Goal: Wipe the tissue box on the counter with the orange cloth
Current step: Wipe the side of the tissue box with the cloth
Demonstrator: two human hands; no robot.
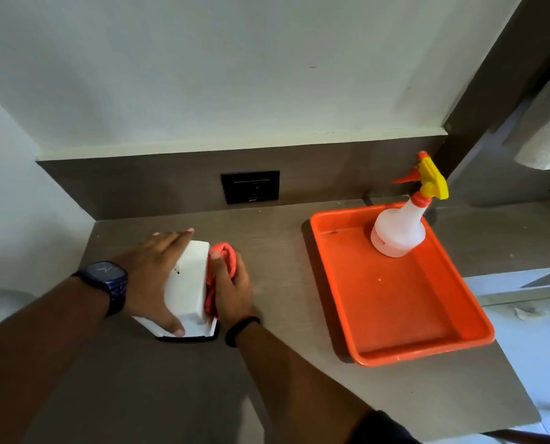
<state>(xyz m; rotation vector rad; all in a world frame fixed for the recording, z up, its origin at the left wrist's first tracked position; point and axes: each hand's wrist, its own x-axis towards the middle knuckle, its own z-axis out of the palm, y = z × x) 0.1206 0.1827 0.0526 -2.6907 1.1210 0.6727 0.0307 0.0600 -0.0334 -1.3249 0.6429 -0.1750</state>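
Note:
A white tissue box (188, 283) lies on the grey-brown counter (273, 283), left of centre. My left hand (153, 274) rests flat over its top and left side, fingers spread, holding it in place. My right hand (232, 291) presses a bunched orange cloth (225, 254) against the box's right side. The cloth sits between my palm and the box, and part of it is hidden under my fingers.
An orange tray (405, 315) sits on the counter to the right, with a white spray bottle (402, 225) with a yellow and orange trigger standing in its far corner. A black wall socket (250, 186) is in the backsplash behind. The counter's right edge drops off past the tray.

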